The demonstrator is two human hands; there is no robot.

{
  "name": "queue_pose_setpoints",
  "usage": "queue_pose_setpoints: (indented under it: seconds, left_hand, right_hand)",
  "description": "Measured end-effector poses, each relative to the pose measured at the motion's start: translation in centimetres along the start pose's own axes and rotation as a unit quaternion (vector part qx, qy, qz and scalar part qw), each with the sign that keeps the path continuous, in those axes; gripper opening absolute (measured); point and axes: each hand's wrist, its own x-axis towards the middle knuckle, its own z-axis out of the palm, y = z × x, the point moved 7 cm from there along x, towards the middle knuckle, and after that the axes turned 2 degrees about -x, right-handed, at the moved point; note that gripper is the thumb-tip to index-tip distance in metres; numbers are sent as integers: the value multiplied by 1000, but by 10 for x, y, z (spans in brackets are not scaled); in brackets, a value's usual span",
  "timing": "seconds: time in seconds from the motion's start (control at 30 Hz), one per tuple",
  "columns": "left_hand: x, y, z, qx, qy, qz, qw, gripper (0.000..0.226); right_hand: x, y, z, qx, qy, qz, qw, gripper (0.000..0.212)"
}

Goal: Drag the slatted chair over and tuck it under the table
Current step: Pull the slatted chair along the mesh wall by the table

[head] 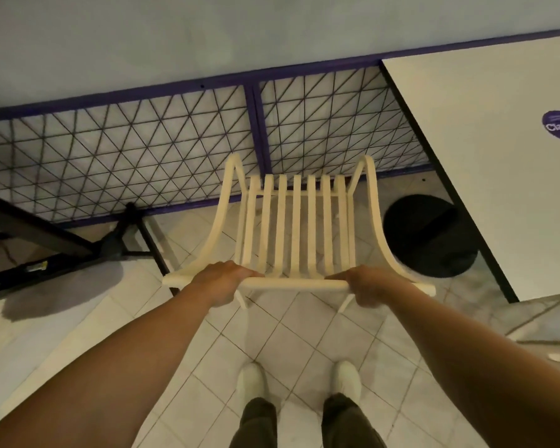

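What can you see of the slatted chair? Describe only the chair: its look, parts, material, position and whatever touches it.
The chair is cream-coloured, seemingly painted wood or plastic. Seen from above and behind, it has long parallel slats running from the back down into the seat, two curved side rails, and a straight top rail. The left hand and right hand each grip that top rail. It stands on the tiled floor, facing a mesh fence, left of the white table, not yet under it. Its legs are mostly hidden.
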Motion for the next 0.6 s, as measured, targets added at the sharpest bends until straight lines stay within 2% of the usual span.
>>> queue_pose_setpoints:
  seconds: [0.4, 0.6]
  left_hand:
    - [17, -33, -20, 76, -26, 84, 993, 82]
    - [20, -33, -22, 98, -23, 93, 991, 76]
  right_hand:
    - [-14, -37, 23, 49, 51, 64, 995, 70]
    - [-18, -41, 27, 60, 36, 75, 995, 69]
